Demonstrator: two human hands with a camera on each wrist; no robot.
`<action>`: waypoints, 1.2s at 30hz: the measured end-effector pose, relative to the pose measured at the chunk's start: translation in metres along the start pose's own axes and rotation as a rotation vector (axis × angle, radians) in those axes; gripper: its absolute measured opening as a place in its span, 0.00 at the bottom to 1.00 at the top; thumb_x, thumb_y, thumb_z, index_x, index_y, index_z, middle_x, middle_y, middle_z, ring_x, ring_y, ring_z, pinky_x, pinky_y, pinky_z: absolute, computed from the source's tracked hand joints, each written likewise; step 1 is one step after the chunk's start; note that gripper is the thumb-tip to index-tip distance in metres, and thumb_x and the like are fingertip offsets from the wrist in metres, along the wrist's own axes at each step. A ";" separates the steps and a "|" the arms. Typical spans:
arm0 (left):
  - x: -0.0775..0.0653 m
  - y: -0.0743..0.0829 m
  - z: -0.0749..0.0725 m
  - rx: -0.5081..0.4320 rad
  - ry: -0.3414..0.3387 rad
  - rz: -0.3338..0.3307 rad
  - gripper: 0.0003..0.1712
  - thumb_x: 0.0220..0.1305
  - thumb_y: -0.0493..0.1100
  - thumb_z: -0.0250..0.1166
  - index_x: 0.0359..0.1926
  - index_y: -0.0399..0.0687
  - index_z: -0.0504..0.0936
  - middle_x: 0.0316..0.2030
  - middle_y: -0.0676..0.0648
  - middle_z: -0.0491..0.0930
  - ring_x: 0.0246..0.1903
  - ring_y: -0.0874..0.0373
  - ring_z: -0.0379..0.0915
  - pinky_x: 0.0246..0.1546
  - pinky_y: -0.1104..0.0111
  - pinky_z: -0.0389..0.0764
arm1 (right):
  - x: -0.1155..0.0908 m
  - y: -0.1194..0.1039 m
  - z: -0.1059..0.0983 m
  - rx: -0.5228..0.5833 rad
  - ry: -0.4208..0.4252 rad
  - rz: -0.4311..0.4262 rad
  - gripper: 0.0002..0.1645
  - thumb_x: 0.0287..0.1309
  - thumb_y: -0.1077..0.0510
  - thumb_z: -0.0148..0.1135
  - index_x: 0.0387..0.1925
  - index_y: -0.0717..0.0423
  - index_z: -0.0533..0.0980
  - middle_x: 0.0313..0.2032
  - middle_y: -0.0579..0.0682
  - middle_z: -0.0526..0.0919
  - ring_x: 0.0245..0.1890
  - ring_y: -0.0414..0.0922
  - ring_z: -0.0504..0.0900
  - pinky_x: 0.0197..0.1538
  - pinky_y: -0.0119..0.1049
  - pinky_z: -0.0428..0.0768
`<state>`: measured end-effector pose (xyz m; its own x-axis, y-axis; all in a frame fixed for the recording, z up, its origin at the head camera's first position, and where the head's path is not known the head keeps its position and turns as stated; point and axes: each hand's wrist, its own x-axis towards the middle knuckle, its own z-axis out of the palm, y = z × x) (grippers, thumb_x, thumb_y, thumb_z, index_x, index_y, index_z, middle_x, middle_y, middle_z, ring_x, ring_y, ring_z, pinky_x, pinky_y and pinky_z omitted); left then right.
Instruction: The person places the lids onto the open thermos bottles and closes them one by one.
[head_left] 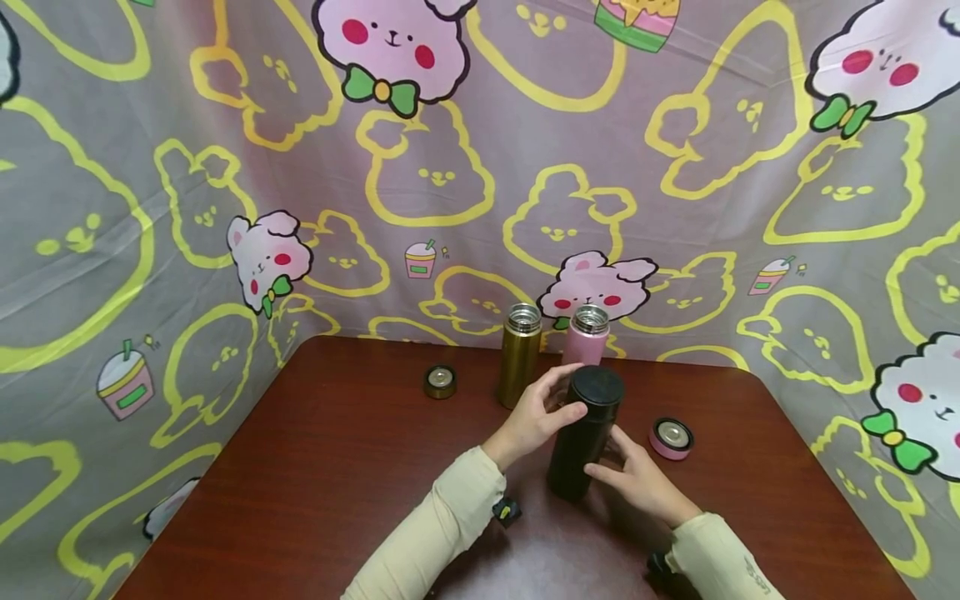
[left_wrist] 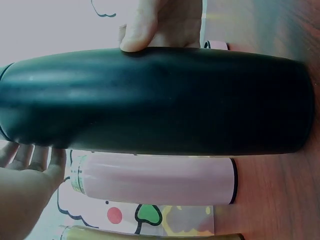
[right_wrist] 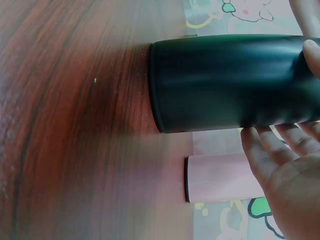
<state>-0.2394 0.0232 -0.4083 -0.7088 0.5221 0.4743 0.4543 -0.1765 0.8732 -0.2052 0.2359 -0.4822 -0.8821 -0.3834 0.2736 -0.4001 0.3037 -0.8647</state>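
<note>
One black flask (head_left: pixel 583 437), right of frame centre: left hand (head_left: pixel 528 421) grips top, right hand (head_left: pixel 645 485) body. Likely rigid, slick; hold mid-body.

Soft light, pale glare on the near tabletop (head_left: pixel 558 554), hazy, washed-out wrist views.

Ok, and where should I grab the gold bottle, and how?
Likely the gold bottle is best gripped mid-body, below its metal neck, from the left: it's an upright cylinder, uncapped, and the pink bottle stands close on its right.
</note>
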 end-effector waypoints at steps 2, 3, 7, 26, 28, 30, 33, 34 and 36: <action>0.000 -0.001 0.000 0.012 0.011 -0.006 0.34 0.63 0.50 0.63 0.67 0.46 0.63 0.57 0.43 0.73 0.53 0.60 0.70 0.55 0.66 0.70 | 0.000 0.000 0.000 -0.005 0.008 0.001 0.36 0.56 0.57 0.67 0.64 0.55 0.63 0.55 0.55 0.76 0.53 0.42 0.75 0.52 0.36 0.75; -0.001 -0.001 0.001 0.017 0.016 -0.008 0.35 0.63 0.52 0.63 0.67 0.48 0.64 0.56 0.44 0.73 0.52 0.60 0.71 0.54 0.66 0.71 | -0.001 0.000 0.000 -0.009 0.010 0.000 0.36 0.56 0.58 0.67 0.64 0.55 0.63 0.55 0.55 0.76 0.53 0.41 0.75 0.52 0.36 0.75; -0.001 0.000 0.001 0.035 0.032 -0.015 0.35 0.60 0.53 0.66 0.66 0.51 0.65 0.54 0.47 0.75 0.51 0.61 0.73 0.52 0.66 0.73 | -0.001 0.001 0.001 0.000 0.012 0.015 0.36 0.56 0.57 0.67 0.64 0.54 0.63 0.55 0.55 0.76 0.53 0.40 0.75 0.51 0.33 0.74; -0.001 -0.004 0.003 0.000 0.021 -0.029 0.31 0.64 0.48 0.63 0.66 0.51 0.64 0.56 0.48 0.73 0.53 0.61 0.70 0.54 0.66 0.70 | -0.001 0.002 0.000 0.012 -0.004 -0.014 0.37 0.57 0.59 0.66 0.66 0.53 0.62 0.55 0.56 0.75 0.53 0.40 0.75 0.52 0.33 0.74; -0.001 -0.004 0.003 -0.012 0.010 -0.020 0.31 0.65 0.47 0.61 0.66 0.50 0.63 0.57 0.46 0.72 0.53 0.61 0.69 0.55 0.66 0.70 | -0.001 0.002 0.001 0.014 -0.006 -0.015 0.37 0.57 0.59 0.66 0.66 0.53 0.61 0.55 0.56 0.75 0.53 0.40 0.75 0.52 0.33 0.74; 0.000 -0.004 0.004 -0.020 -0.003 -0.008 0.30 0.66 0.44 0.59 0.67 0.48 0.62 0.57 0.44 0.71 0.53 0.62 0.68 0.56 0.66 0.69 | -0.001 0.002 0.001 0.015 -0.006 -0.016 0.37 0.57 0.59 0.66 0.66 0.52 0.61 0.55 0.56 0.75 0.53 0.40 0.76 0.52 0.32 0.74; 0.000 -0.004 0.004 -0.019 -0.019 0.016 0.29 0.67 0.40 0.56 0.68 0.45 0.60 0.58 0.40 0.69 0.54 0.61 0.67 0.57 0.66 0.67 | 0.000 0.001 0.001 0.010 0.001 -0.016 0.37 0.56 0.58 0.66 0.66 0.51 0.61 0.55 0.54 0.76 0.52 0.41 0.76 0.51 0.32 0.74; 0.001 -0.004 0.004 -0.021 -0.024 0.024 0.29 0.67 0.39 0.55 0.68 0.44 0.59 0.59 0.38 0.69 0.54 0.60 0.66 0.57 0.65 0.67 | 0.000 0.001 0.001 0.008 0.004 -0.017 0.37 0.56 0.58 0.66 0.65 0.51 0.62 0.55 0.54 0.76 0.52 0.41 0.76 0.51 0.32 0.74; 0.001 -0.004 0.005 -0.034 -0.033 0.040 0.30 0.67 0.38 0.53 0.68 0.42 0.58 0.59 0.36 0.67 0.54 0.59 0.65 0.58 0.64 0.66 | 0.000 0.001 0.001 0.001 0.007 -0.014 0.37 0.56 0.58 0.67 0.65 0.51 0.62 0.55 0.54 0.76 0.52 0.42 0.76 0.51 0.33 0.75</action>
<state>-0.2394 0.0284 -0.4124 -0.6724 0.5411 0.5051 0.4626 -0.2255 0.8574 -0.2053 0.2356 -0.4839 -0.8783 -0.3814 0.2883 -0.4119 0.2973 -0.8614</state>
